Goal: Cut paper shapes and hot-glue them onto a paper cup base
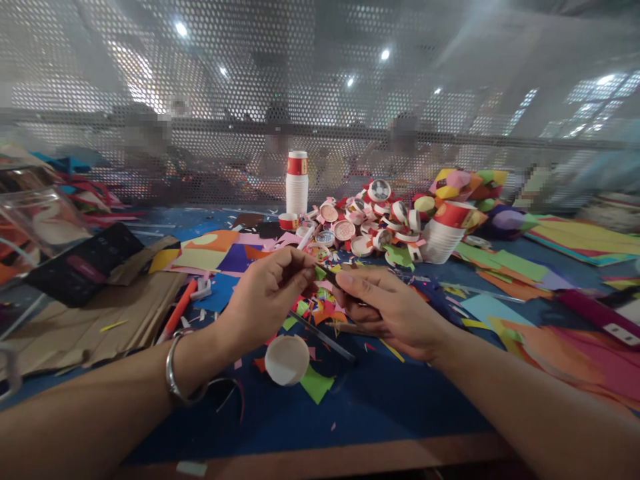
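Observation:
My left hand (267, 290) is closed in a pinch on a thin dark stick (325, 339) that slants down to the right over the blue table (380, 400). A small green paper scrap (321, 273) sits at its fingertips. My right hand (387, 303) lies just to the right, fingers curled together around something I cannot make out. The two hands almost touch. Below them a white paper cup (287, 360) lies on its side beside a green paper piece (316, 385). A metal bangle (176, 373) circles my left wrist.
A tall stack of red-and-white cups (297, 183) stands at the back, next to a heap of cut cup pieces (373, 223) and a tilted cup stack (447, 232). Coloured paper sheets (575, 237) lie right, brown cardboard (90, 320) and an orange pen (176, 312) left. A perforated screen (320, 100) closes the far edge.

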A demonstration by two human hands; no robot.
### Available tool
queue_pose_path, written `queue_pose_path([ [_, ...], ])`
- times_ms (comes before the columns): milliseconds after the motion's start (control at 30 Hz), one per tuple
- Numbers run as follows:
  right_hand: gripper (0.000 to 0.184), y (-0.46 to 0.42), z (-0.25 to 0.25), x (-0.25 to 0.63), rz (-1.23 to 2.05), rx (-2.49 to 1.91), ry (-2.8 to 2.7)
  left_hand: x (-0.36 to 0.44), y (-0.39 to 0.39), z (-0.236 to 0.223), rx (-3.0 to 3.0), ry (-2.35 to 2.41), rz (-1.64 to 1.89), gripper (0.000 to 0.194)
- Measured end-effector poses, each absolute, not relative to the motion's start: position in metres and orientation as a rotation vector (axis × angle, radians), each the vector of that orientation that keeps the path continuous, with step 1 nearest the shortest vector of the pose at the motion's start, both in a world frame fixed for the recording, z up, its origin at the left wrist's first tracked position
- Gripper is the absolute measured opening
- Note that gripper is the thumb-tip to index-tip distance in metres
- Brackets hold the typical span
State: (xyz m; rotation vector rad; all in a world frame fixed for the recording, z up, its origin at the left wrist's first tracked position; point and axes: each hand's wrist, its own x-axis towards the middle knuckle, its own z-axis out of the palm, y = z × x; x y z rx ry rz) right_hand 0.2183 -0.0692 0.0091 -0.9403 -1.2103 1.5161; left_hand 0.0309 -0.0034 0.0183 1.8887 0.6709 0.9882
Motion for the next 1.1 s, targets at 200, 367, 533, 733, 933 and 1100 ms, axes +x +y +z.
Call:
queue_pose_path([
  [200, 0.037, -0.070, 0.009, 0.218, 1.517, -0.971, -1.206, 0.030, -0.003, 0.018, 1.855, 0.665, 0.970, 0.003],
  [367, 0.039, -0.070, 0.010, 0.218, 1.383, -0.954, -1.238, 0.032, -0.001, 0.013, 1.719, 0.688, 0.940, 0.003],
  [533, 0.035, -0.068, 0.008, 0.217, 1.221, -0.986, -1.251, 0.034, -0.006, 0.013, 1.596, 0.700, 0.916, 0.004],
  [733, 0.034, -0.068, 0.006, 0.214, 1.255, -1.070, -1.256, 0.036, -0.015, 0.009, 1.512, 0.678, 0.922, 0.009],
  [933, 0.031, -0.068, 0.008, 0.213, 1.200, -1.065, -1.259, 0.037, -0.018, 0.009, 1.359, 0.648, 0.888, 0.009],
  [1100, 0.032, -0.069, 0.011, 0.214, 1.251, -1.068, -1.259, 0.032, -0.018, 0.014, 1.531, 0.647, 0.830, 0.013],
])
